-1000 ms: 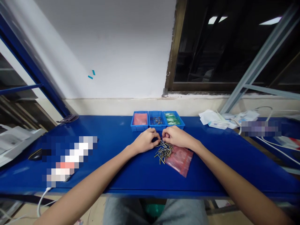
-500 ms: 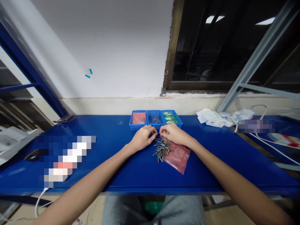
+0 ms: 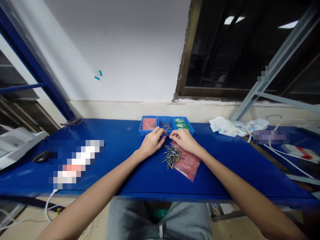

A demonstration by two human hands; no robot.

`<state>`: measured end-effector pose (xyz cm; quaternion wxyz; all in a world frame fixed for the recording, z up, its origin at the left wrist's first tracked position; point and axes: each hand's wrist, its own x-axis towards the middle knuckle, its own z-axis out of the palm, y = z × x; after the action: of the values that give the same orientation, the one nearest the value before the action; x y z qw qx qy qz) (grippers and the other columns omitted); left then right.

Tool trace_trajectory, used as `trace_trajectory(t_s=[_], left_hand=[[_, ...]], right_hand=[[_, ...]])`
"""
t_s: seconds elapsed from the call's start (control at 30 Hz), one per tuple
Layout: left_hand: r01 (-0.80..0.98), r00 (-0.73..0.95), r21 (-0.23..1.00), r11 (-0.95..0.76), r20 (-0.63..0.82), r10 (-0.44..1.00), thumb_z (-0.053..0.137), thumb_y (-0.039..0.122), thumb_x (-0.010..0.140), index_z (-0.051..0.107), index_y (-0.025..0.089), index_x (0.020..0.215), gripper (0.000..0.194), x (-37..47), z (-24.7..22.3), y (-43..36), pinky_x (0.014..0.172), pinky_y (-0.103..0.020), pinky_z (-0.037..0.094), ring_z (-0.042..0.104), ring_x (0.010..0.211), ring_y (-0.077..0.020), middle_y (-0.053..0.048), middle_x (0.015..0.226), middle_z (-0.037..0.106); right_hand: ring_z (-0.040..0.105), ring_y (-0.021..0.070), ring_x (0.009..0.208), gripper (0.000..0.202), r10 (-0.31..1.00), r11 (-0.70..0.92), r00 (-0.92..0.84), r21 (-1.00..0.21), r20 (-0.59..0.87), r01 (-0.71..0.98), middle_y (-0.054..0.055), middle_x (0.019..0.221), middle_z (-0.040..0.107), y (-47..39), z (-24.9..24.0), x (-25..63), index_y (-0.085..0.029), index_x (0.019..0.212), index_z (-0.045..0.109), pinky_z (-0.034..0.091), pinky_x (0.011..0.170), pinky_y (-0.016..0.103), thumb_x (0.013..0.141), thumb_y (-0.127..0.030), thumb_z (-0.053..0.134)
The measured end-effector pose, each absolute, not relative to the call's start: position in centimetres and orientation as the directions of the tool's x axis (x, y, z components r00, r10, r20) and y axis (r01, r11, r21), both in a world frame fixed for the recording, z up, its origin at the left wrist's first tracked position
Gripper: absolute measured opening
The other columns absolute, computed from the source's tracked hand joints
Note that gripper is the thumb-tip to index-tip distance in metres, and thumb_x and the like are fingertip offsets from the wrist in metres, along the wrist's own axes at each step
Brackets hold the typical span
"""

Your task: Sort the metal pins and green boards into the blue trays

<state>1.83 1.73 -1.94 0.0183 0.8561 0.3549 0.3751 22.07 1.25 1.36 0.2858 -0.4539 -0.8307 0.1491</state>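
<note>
Over the blue table (image 3: 120, 160), my left hand (image 3: 151, 143) and my right hand (image 3: 184, 140) meet, fingertips almost touching. A thin metal pin (image 3: 167, 134) spans the small gap, pinched at each end. Just below lies a loose pile of similar metal pins (image 3: 172, 156), some with thicker brass-coloured parts. The pile partly overlaps a pink plastic bag (image 3: 190, 166) under my right wrist. Behind my hands stand three joined blue bins: the left bin (image 3: 144, 133) has pink bags, the middle bin (image 3: 165, 118) metal pins, the right bin (image 3: 192, 129) green packets.
White packets (image 3: 222, 126) and cables lie at the right by a grey metal post (image 3: 250, 90). On the left are a blurred-out white object (image 3: 80, 163), a black mouse-like object (image 3: 41, 156) and papers (image 3: 20, 146). A wall rises behind the table.
The camera view has shifted slightly. My left fingers have spread a little apart around the pin's end, and the pin shows darker between my hands. Pile and bag lie as before.
</note>
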Motion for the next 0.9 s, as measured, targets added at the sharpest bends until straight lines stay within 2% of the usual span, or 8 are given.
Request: trace_trajectory(t_s=[0.1, 0.23, 0.53, 0.8, 0.9], left_hand=[[0.574, 0.499, 0.273, -0.772, 0.632, 0.593, 0.052, 0.023, 0.097, 0.055, 0.017, 0.115, 0.02, 1.6, -2.1, 1.7, 0.071, -0.028, 0.051, 0.059, 0.078, -0.0148, -0.005, 0.097, 0.06], [0.558, 0.573, 0.2, -0.805, 0.609, 0.549, 0.053, 0.029, 0.098, 0.058, 0.015, 0.11, 0.019, 1.4, -2.2, 1.8, 0.07, -0.028, 0.051, 0.059, 0.076, -0.0139, -0.007, 0.101, 0.061], [0.489, 0.573, 0.264, -0.831, 0.621, 0.535, 0.057, 0.023, 0.097, 0.06, 0.016, 0.102, 0.01, 1.2, -2.5, 2.6, 0.071, -0.027, 0.052, 0.063, 0.077, -0.0146, -0.005, 0.093, 0.067], [0.609, 0.621, 0.149, -0.779, 0.52, 0.586, 0.054, 0.019, 0.096, 0.062, 0.015, 0.095, 0.01, 1.2, -1.2, 1.9, 0.065, -0.025, 0.048, 0.064, 0.073, -0.0151, -0.005, 0.089, 0.069], [0.64, 0.61, 0.15, -0.754, 0.497, 0.617, 0.054, 0.018, 0.094, 0.063, 0.016, 0.094, 0.009, 1.2, -0.7, 1.6, 0.063, -0.023, 0.046, 0.063, 0.072, -0.0145, -0.004, 0.087, 0.069]], right_hand=[[0.058, 0.0133, 0.057, 0.016, 0.856, 0.516, -0.41, -0.588, 0.316, 0.623, 0.002, 0.064, 0.068, 1.0, 1.3, 21.7, -0.016, 0.077, 0.069, 0.04, 0.059, 0.025, 0.089, -0.019, 0.059], [0.06, 0.0137, 0.054, 0.02, 0.874, 0.451, -0.417, -0.731, 0.248, 0.512, 0.002, 0.06, 0.066, 0.8, 1.3, 21.4, -0.016, 0.072, 0.065, 0.043, 0.056, 0.026, 0.089, -0.021, 0.057], [0.058, 0.0126, 0.058, 0.013, 0.829, 0.544, -0.459, -0.647, 0.318, 0.534, 0.001, 0.063, 0.066, 0.8, 1.3, 21.3, -0.016, 0.074, 0.068, 0.043, 0.059, 0.025, 0.085, -0.017, 0.061], [0.055, 0.0112, 0.058, 0.016, 0.821, 0.564, -0.46, -0.606, 0.339, 0.561, 0.0, 0.06, 0.062, 0.6, 1.2, 20.7, -0.015, 0.071, 0.066, 0.04, 0.059, 0.024, 0.085, -0.016, 0.057], [0.055, 0.0114, 0.059, 0.017, 0.816, 0.571, -0.46, -0.61, 0.35, 0.549, 0.0, 0.062, 0.063, 0.7, 1.1, 20.7, -0.015, 0.073, 0.067, 0.04, 0.06, 0.025, 0.086, -0.02, 0.058]])
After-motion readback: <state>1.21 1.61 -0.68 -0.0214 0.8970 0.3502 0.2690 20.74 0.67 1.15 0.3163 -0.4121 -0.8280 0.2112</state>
